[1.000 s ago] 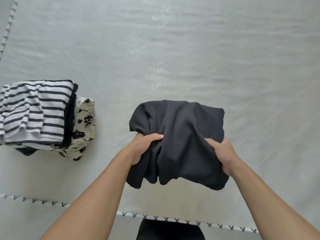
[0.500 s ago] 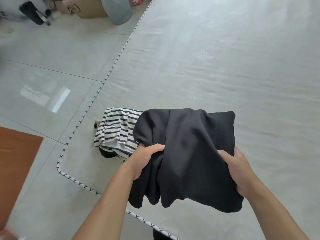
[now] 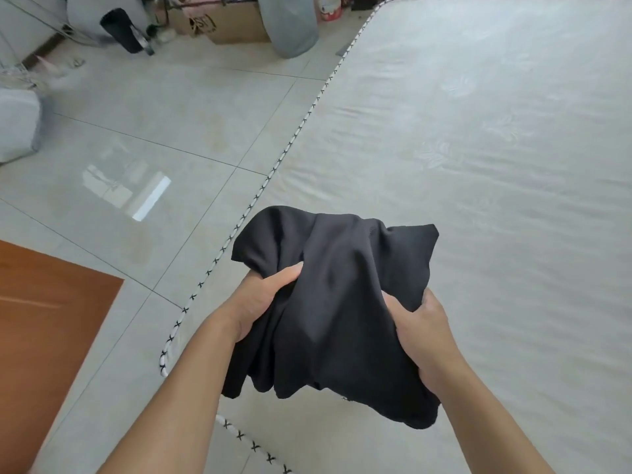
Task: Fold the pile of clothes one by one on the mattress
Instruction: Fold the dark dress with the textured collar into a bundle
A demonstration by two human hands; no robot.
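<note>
A black garment [image 3: 342, 302] is held up in front of the body, bunched and crumpled between both hands, above the near left corner of the mattress [image 3: 478, 165]. The left hand [image 3: 263, 299] is closed on the cloth at its left side: the thumb is laid across the front of the fabric and the other fingers are hidden behind the folds. The right hand [image 3: 422, 331] is closed on the cloth at its right side, with the fingers curled into the fabric and the thumb pressed against the upper edge of a fold. Between the two hands the garment is gathered into deep creases. Its upper part is puffed out above the hands, and its lower part is left hanging in loose folds below them, past the wrists. Whether the hanging hem touches the mattress cannot be told.

The mattress is covered in pale fabric with a faint leaf pattern, and its edge is trimmed with white piping [image 3: 290, 142] marked with black crosses, which is seen running from the far end down to the rounded near corner. To the left, a floor [image 3: 154, 114] of light glossy tiles is seen, with a bright reflection on it. A reddish-brown panel [image 3: 44, 319] is seen at the lower left. At the far end of the floor a cardboard box [image 3: 222, 22], a grey bag [image 3: 290, 25] and a dark cylindrical object [image 3: 121, 30] are seen.
</note>
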